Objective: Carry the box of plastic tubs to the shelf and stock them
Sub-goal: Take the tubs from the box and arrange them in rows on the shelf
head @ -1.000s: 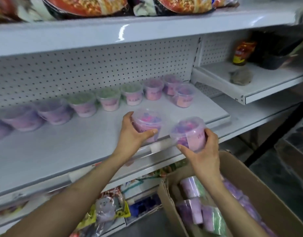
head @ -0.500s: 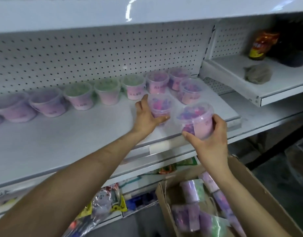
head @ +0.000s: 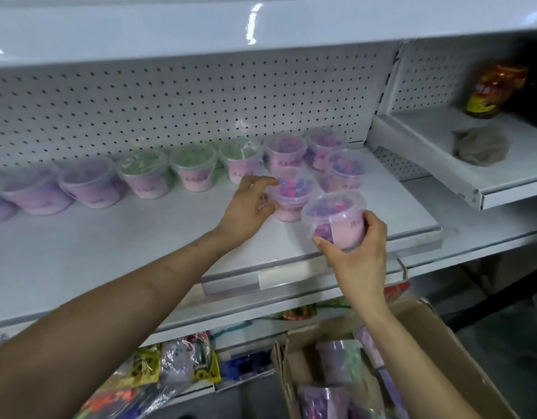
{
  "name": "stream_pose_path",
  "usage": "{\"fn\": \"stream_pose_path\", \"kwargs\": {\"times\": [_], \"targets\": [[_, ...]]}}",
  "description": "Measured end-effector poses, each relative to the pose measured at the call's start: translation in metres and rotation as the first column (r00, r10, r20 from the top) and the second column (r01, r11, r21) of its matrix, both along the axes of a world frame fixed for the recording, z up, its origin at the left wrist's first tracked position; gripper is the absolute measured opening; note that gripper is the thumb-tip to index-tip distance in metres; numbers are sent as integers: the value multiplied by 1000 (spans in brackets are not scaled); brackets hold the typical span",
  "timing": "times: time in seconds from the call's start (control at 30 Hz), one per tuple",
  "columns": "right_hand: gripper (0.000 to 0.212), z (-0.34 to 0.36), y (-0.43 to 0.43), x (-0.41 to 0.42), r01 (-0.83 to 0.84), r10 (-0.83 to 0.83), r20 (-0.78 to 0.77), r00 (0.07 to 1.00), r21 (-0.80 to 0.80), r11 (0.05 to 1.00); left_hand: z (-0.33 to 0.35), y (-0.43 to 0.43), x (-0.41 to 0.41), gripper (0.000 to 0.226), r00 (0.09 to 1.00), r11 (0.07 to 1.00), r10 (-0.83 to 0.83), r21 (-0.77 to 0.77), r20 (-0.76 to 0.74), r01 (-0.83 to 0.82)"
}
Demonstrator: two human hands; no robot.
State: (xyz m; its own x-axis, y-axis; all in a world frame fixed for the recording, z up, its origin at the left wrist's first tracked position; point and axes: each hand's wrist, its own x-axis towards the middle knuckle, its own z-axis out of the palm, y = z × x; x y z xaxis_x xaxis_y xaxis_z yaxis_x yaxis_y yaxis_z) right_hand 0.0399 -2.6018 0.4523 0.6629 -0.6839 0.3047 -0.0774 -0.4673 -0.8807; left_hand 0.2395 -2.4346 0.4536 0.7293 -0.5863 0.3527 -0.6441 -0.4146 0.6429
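**Two tubs in hand at the shelf's right end**

The left hand [head: 249, 207] reached over the white shelf [head: 110, 252] and curled round the left side of the left-hand tub [head: 293, 196]. Its forefinger lay over the lid's rim and its other fingers bent against the wall. That tub stood upright on the shelf board, directly in front of a cluster of pink-and-purple tubs [head: 346, 169] at the right end of the back row.

The right hand [head: 356, 252] gripped the right-hand tub [head: 337, 219] from below and behind, thumb on the near side and fingers wrapped round the far side. The tub was tilted toward the camera and was held above the shelf's front edge, just right of the left-hand tub. Whether the two touched could not be told.

Along the perforated back panel [head: 170, 101] ran a row of tubs [head: 194, 167], green-topped in the middle and purple toward the left.

Below the right forearm sat an open cardboard box [head: 448, 358] with more boxed tubs [head: 337, 358] inside. Bright packets [head: 170, 367] lay on a lower shelf. On the neighbouring shelf [head: 427, 167] to the right lay a crumpled grey-brown lump [head: 480, 145] and, behind it, an orange-red packet [head: 494, 92].
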Motion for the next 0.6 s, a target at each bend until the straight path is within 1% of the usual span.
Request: {"fn": "stream_pose_path", "kwargs": {"times": [0.23,0.6], "targets": [[89,0,-8,-4,-33,34,-24,999,7,999,-3,-23,-2,45,997,997,52,-58,-63,-55],[87,-2,-12,-15,-34,35,-38,999,28,999,-3,-44,10,47,989,991,112,-56,-96,-118]]}}
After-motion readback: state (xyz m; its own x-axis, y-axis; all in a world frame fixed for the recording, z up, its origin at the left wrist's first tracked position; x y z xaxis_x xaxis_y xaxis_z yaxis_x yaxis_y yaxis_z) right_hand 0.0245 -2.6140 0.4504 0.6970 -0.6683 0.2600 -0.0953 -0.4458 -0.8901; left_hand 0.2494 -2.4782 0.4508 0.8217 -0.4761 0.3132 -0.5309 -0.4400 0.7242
